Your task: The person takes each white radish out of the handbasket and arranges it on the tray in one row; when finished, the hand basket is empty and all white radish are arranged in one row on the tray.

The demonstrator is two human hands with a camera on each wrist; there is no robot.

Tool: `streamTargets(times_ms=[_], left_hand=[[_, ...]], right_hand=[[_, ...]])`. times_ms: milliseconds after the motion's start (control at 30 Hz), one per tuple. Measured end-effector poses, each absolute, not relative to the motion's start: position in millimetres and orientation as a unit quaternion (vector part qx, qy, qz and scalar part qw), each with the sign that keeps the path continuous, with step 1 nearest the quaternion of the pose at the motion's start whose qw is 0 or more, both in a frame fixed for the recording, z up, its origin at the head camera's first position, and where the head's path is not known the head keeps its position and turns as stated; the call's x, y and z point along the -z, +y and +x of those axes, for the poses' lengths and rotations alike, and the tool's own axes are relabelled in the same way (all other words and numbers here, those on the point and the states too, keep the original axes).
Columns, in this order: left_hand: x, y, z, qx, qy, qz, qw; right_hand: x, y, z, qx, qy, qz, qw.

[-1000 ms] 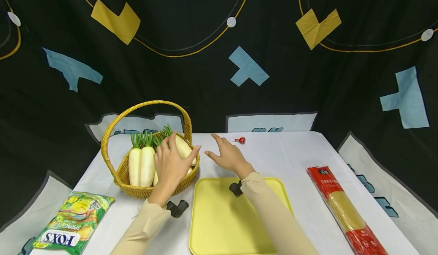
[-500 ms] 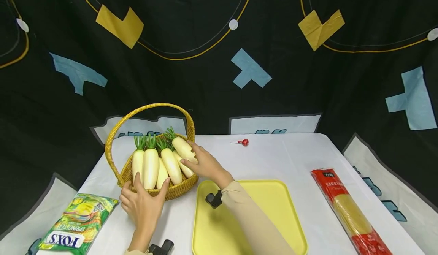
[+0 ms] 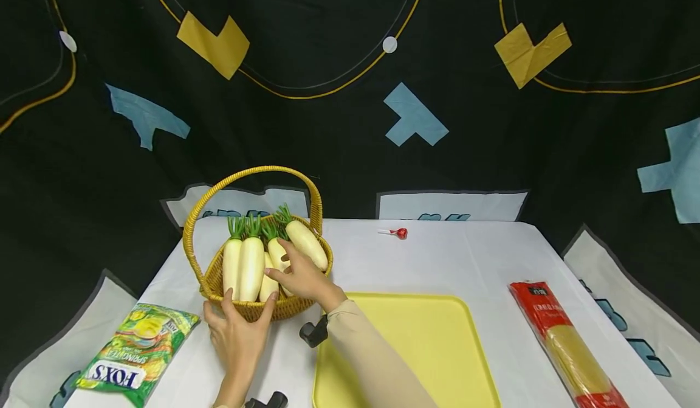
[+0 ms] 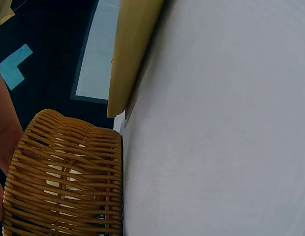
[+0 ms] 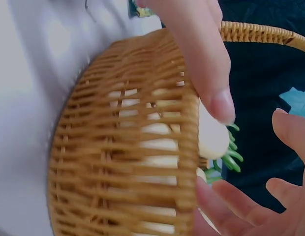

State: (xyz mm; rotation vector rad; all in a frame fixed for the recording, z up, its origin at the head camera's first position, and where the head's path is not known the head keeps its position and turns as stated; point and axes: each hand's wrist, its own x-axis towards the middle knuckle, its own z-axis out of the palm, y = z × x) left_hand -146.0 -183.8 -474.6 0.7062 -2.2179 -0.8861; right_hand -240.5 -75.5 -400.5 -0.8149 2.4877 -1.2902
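A wicker basket (image 3: 295,309) with a tall handle (image 3: 262,169) holds several white radishes (image 3: 251,268) with green tops, leaning side by side. My left hand (image 3: 239,338) is at the front of the basket, thumb and fingers spread along the rim. In the right wrist view a digit (image 5: 219,93) from above reaches over the rim toward a radish. My right hand (image 3: 306,280) is over the right side of the basket, its fingers spread above the radishes and partly covering some. The left wrist view shows the basket's woven wall (image 4: 64,182) up close.
A yellow tray (image 3: 410,347) lies right of the basket, under the right forearm. At left is a green FOX'S bag (image 3: 137,353); a red-and-yellow packet (image 3: 566,341) lies at right. A red lollipop (image 3: 401,233) sits toward the back. A dark curtain (image 3: 339,152) hangs behind.
My left hand has come back from above the radishes to the basket's front rim. My right hand has moved left from beside the lollipop to over the radishes.
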Motion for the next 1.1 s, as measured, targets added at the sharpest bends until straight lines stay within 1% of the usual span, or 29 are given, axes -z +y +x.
streamTargets(times_ms=[133,333,533,667,767,933,1100], left_hand=[[476.6,-182.2,-146.7,0.346,-0.843,0.262,0.317],[477.6,-179.4,-147.7,0.357,-0.845,0.263,0.300],[478.8,-178.0,-148.2,0.356,-0.844,0.257,0.307],[478.8,-178.4,-147.3,0.356,-0.843,0.258,0.309],[478.7,-179.3,-145.6,0.356,-0.845,0.264,0.300],[478.4,-181.8,-142.6,0.348,-0.852,0.272,0.281],[476.6,-183.6,-143.5,0.343,-0.860,0.271,0.263]], right_hand=[[405.5,-82.9,-241.5,0.454,0.841,-0.259,0.137],[411.1,-94.6,-243.5,0.445,0.848,-0.254,0.137],[412.0,-108.8,-243.8,0.478,0.832,-0.234,0.158],[411.5,-119.0,-244.3,0.457,0.847,-0.236,0.134],[411.9,-125.8,-244.3,0.420,0.870,-0.237,0.106],[415.1,-135.2,-244.2,0.366,0.899,-0.225,0.084],[415.9,-141.6,-245.7,0.354,0.910,-0.206,0.064]])
